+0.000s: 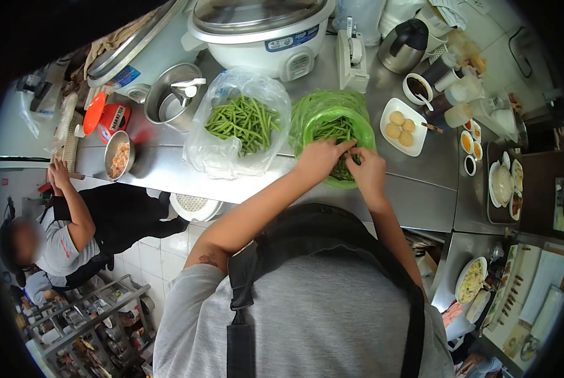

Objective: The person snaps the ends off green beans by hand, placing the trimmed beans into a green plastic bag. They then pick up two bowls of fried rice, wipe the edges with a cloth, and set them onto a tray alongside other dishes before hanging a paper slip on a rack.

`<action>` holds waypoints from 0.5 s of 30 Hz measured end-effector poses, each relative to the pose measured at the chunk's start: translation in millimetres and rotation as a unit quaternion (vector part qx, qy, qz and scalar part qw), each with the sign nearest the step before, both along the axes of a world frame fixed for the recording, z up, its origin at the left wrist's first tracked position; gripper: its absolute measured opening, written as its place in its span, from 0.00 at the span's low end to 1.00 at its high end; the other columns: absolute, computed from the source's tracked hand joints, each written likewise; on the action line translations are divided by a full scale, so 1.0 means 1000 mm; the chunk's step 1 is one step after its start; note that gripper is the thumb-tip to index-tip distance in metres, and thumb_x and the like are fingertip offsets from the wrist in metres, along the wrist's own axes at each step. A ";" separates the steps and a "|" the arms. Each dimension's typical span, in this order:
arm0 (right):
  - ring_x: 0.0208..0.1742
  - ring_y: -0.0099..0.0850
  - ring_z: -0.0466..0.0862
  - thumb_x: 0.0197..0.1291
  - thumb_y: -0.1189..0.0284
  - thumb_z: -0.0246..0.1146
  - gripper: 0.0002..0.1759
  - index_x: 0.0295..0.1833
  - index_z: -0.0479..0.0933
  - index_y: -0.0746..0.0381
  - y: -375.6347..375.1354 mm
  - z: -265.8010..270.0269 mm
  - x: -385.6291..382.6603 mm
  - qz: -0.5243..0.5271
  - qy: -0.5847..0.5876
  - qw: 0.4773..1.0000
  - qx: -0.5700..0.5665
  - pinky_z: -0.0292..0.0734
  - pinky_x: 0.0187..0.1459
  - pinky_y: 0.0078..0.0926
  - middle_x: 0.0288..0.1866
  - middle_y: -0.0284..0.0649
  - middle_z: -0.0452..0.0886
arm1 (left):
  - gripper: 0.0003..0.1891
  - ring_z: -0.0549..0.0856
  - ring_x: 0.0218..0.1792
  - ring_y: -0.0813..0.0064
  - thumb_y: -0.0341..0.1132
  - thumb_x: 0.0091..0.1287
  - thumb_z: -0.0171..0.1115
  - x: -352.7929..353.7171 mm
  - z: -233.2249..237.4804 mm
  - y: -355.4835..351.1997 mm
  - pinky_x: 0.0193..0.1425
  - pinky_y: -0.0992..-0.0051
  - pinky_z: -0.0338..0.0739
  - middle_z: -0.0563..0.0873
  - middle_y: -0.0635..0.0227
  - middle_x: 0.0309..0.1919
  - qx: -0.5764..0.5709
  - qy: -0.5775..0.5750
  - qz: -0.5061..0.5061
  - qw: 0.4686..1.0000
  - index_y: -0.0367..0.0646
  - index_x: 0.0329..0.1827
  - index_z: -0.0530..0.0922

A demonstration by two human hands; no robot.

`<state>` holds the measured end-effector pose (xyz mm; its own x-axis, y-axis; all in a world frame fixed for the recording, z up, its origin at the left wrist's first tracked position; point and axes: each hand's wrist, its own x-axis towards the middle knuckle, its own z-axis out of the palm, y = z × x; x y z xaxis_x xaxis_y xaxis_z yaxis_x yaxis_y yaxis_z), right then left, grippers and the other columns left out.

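Note:
Both my hands meet over a green plastic bag of green beans, rolled open at its mouth. My left hand comes in from the left, its fingers pinched near the bag's middle. Against its fingertips, my right hand is also closed in a pinch. Whatever lies between the fingers is too small and covered to make out. Left of this bag, a clear plastic bag lies open around cut green bean pieces.
Behind the bags stand a large rice cooker, a steel pot and a tape dispenser. A white dish of round balls and a sauce bowl sit right. A bowl of orange-pink food and a co-worker are left.

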<state>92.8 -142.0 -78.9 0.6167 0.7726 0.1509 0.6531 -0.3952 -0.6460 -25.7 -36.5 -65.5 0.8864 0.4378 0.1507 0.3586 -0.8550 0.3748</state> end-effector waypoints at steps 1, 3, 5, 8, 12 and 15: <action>0.23 0.37 0.77 0.47 0.67 0.70 0.13 0.35 0.82 0.63 -0.003 0.002 -0.002 0.002 0.017 1.000 0.010 0.71 0.27 0.33 0.23 0.45 0.78 | 0.13 0.83 0.36 0.64 0.35 0.60 0.60 0.002 -0.003 0.004 0.34 0.67 0.79 0.80 0.65 0.32 0.017 -0.006 -0.007 1.000 0.53 0.48 0.81; 0.20 0.34 0.73 0.47 0.67 0.70 0.12 0.35 0.82 0.63 -0.008 0.006 -0.006 0.006 0.054 0.998 0.032 0.68 0.25 0.31 0.21 0.43 0.75 | 0.11 0.82 0.37 0.66 0.36 0.59 0.61 0.001 0.001 0.011 0.35 0.68 0.79 0.79 0.67 0.32 0.031 -0.017 -0.032 0.999 0.53 0.44 0.82; 0.19 0.32 0.72 0.47 0.68 0.70 0.12 0.35 0.82 0.63 -0.016 0.009 -0.010 0.011 0.073 0.996 0.045 0.67 0.25 0.30 0.20 0.43 0.74 | 0.08 0.81 0.38 0.67 0.37 0.58 0.63 -0.002 0.007 0.015 0.38 0.68 0.79 0.78 0.69 0.32 0.023 -0.026 -0.071 0.997 0.54 0.40 0.83; 0.20 0.32 0.71 0.50 0.68 0.69 0.11 0.36 0.82 0.64 -0.026 0.015 -0.014 0.020 0.078 0.996 0.035 0.67 0.26 0.30 0.20 0.43 0.73 | 0.06 0.79 0.40 0.68 0.37 0.56 0.64 -0.005 0.015 0.016 0.44 0.68 0.77 0.77 0.70 0.32 0.052 -0.098 -0.130 0.985 0.51 0.35 0.83; 0.22 0.35 0.73 0.54 0.69 0.67 0.11 0.38 0.82 0.65 -0.031 0.022 -0.013 0.042 0.072 0.996 0.027 0.68 0.27 0.31 0.22 0.44 0.73 | 0.06 0.78 0.39 0.67 0.35 0.55 0.65 -0.004 0.019 0.016 0.47 0.68 0.73 0.77 0.69 0.31 0.030 -0.092 -0.141 0.985 0.48 0.34 0.81; 0.24 0.38 0.74 0.57 0.68 0.65 0.10 0.37 0.81 0.66 -0.034 0.024 -0.012 0.051 0.070 0.994 0.064 0.68 0.28 0.33 0.24 0.45 0.75 | 0.06 0.78 0.39 0.66 0.34 0.55 0.65 -0.008 0.034 0.017 0.46 0.69 0.73 0.77 0.69 0.31 0.032 -0.125 -0.121 0.984 0.46 0.33 0.80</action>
<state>80.9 -176.2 -54.8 0.5581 0.8123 0.1694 0.5850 -0.2405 -0.7745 -33.8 -20.0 -31.8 0.8956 0.2009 0.3969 0.0453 -0.9288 0.3679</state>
